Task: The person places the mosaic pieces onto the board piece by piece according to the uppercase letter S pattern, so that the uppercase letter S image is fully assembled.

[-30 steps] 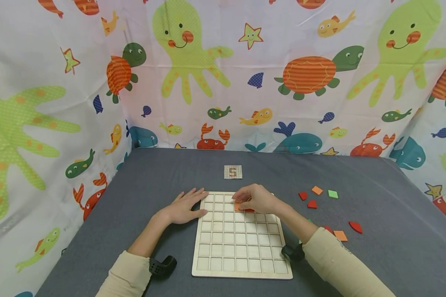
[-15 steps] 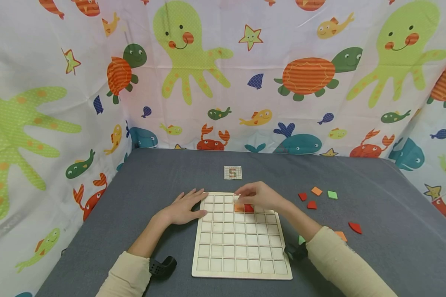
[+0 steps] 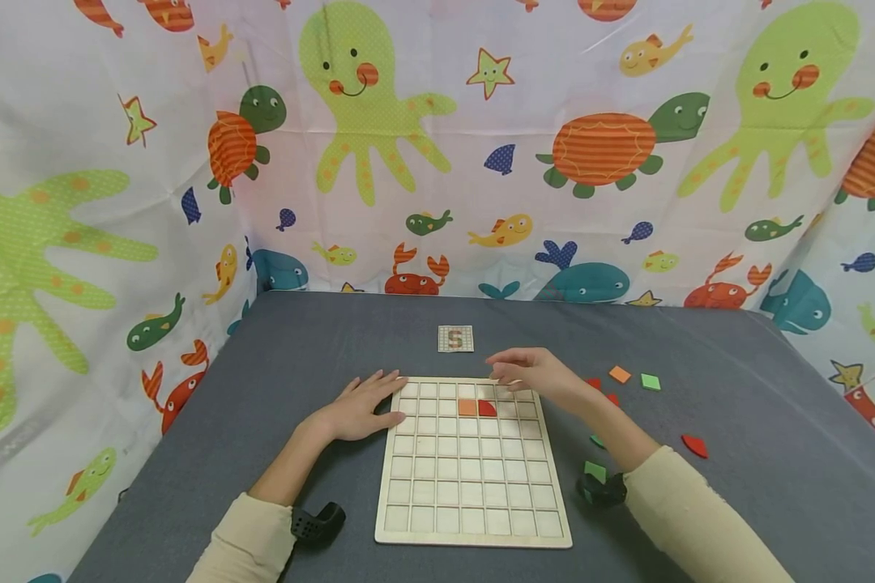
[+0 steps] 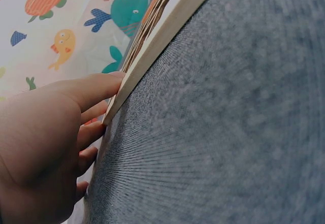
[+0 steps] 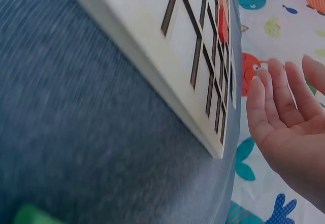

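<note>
A pale wooden grid board (image 3: 452,470) lies flat on the grey cloth. In its second row from the far edge sit an orange square tile (image 3: 467,407) and, directly right of it, a red quarter-round tile (image 3: 487,409). My left hand (image 3: 360,409) rests at the board's left edge, thumb and fingertips touching the rim, as the left wrist view also shows. Above the far right corner of the board hovers my right hand (image 3: 535,374); its fingers are extended and hold nothing in the right wrist view, where the palm (image 5: 292,137) shows.
Right of the board lie loose tiles: an orange one (image 3: 620,374), a light green one (image 3: 650,381), a red quarter-round (image 3: 695,445) and a green one (image 3: 595,470); the right arm partly covers others. Beyond the board is a small pattern card (image 3: 455,338). A printed curtain stands behind.
My right hand has let go of the red tile, lifted off and moved right toward the board's far corner, uncovering the red and orange tiles. The left hand has stayed in place.
</note>
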`<state>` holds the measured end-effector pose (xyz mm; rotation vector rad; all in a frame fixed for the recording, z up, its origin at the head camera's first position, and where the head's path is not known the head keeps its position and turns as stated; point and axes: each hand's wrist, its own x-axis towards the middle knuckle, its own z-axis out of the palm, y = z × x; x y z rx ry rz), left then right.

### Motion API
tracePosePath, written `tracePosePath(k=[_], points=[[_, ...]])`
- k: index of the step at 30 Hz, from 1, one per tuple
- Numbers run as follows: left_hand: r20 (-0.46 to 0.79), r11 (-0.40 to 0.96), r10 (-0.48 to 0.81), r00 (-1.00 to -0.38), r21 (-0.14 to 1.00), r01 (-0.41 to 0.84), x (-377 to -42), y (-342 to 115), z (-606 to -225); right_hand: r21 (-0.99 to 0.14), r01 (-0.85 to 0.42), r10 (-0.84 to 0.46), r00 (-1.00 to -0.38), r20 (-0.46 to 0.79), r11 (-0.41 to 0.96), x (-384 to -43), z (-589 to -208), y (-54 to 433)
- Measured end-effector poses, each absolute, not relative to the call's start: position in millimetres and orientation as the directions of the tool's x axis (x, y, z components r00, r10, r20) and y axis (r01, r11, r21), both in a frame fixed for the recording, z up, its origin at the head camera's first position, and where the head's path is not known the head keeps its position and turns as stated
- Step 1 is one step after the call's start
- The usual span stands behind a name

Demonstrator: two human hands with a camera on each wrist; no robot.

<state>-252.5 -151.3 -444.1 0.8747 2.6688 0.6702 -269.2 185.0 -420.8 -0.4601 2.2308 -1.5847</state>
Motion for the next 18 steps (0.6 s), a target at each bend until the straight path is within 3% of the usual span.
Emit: tracePosePath(k=[18], points=[[-0.095,0.712,0.612,-0.785,0.499,0.495,-253,-152,-444,-0.962,0.060,-0.417,-0.893,-0.171,0.266,-263,-418,226]])
